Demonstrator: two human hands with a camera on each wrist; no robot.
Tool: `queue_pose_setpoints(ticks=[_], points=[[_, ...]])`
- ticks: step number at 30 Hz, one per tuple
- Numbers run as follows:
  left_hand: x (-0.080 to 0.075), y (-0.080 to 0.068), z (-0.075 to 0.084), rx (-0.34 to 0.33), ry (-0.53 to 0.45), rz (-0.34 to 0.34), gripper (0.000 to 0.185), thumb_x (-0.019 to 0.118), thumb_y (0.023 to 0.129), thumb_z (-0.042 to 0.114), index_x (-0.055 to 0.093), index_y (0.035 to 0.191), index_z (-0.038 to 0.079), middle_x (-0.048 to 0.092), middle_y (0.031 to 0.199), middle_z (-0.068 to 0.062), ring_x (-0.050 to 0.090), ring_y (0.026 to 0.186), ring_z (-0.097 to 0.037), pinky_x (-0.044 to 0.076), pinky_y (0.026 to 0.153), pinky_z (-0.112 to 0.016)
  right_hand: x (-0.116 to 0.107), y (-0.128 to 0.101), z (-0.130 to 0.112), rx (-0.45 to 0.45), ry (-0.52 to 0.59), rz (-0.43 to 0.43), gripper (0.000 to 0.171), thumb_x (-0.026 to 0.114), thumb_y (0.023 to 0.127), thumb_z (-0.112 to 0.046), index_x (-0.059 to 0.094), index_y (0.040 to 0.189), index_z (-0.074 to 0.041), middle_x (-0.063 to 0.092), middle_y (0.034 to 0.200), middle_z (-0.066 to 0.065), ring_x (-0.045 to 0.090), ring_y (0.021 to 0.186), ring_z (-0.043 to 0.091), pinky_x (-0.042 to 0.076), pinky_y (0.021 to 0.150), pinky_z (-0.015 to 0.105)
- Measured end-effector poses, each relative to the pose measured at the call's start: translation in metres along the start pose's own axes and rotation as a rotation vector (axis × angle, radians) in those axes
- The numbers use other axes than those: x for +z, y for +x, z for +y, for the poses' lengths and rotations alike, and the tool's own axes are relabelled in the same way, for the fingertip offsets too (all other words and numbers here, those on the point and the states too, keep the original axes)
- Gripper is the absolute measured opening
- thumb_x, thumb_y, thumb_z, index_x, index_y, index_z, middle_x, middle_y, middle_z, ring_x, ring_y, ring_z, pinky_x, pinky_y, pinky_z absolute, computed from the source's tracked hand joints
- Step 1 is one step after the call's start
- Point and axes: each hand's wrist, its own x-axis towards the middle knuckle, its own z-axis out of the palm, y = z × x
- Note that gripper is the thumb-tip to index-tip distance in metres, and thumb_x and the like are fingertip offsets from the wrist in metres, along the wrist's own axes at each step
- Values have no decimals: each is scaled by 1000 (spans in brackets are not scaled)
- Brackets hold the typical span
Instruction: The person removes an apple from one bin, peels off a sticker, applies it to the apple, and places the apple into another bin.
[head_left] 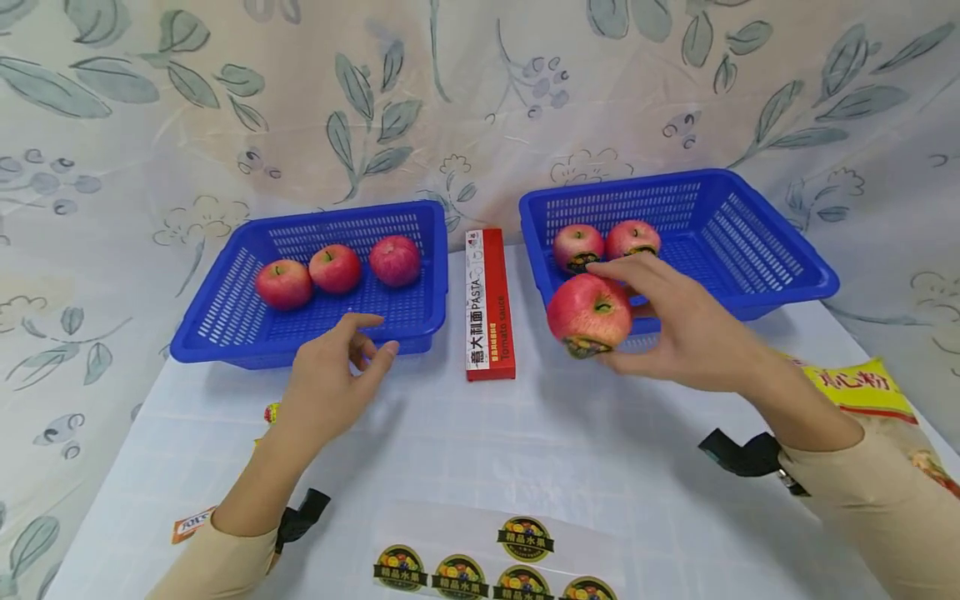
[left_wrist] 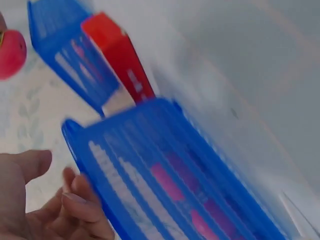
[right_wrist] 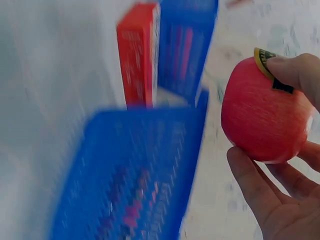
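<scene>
My right hand [head_left: 671, 325] holds a red apple [head_left: 590, 308] between thumb and fingers, in front of the right blue basket [head_left: 757, 250]. A black and gold fruit sticker [right_wrist: 267, 62] is on this apple, under the thumb in the right wrist view. Inside that basket sit two more apples [head_left: 578, 247], each with a sticker of the same kind. My left hand [head_left: 333, 379] is empty, its fingers loosely bent, near the front rim of the left blue basket [head_left: 352, 321]. Three apples [head_left: 335, 268] lie in a row there, with no stickers showing.
A red and white pasta box [head_left: 491, 304] stands between the baskets. At the table's front lies a sheet of several fruit stickers [head_left: 461, 575]. A yellow-topped bag [head_left: 862, 387] is at the right, partly behind my arm. A small orange packet [head_left: 191, 525] lies by my left forearm.
</scene>
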Motion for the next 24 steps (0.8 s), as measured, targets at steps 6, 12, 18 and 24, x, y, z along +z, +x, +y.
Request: queue_pose_setpoints(ticks=[6, 12, 18, 24], points=[[-23, -8, -28, -215, 7, -80, 51, 62, 103, 40, 56, 136, 3, 77, 88, -8, 69, 72, -19, 52, 58, -31, -36, 13, 27, 95, -50, -22, 92, 96, 71, -15, 47, 150, -15, 54, 134, 6, 59, 115, 28, 54, 85, 15], [-49, -19, -57, -378, -20, -92, 66, 51, 106, 49, 39, 148, -1, 77, 95, -17, 77, 77, -29, 54, 55, -28, -64, 27, 62, 239, -109, -86, 92, 92, 77, -25, 40, 152, -8, 48, 143, 16, 57, 120, 42, 59, 90, 38], [-67, -32, -82, -489, 34, -79, 71, 48, 106, 50, 32, 152, -1, 77, 100, -19, 77, 84, -34, 53, 60, -30, -80, 44, 102, 384, -64, -162, 96, 87, 83, -29, 28, 154, -3, 42, 149, 26, 50, 126, 53, 47, 98, 66], [-78, -41, -99, -568, 89, -46, 74, 48, 106, 49, 27, 155, -3, 76, 105, -21, 75, 90, -38, 52, 61, -30, -88, 61, 137, 483, -37, -268, 104, 82, 89, -30, 11, 160, -2, 29, 154, 34, 46, 128, 56, 43, 103, 68]])
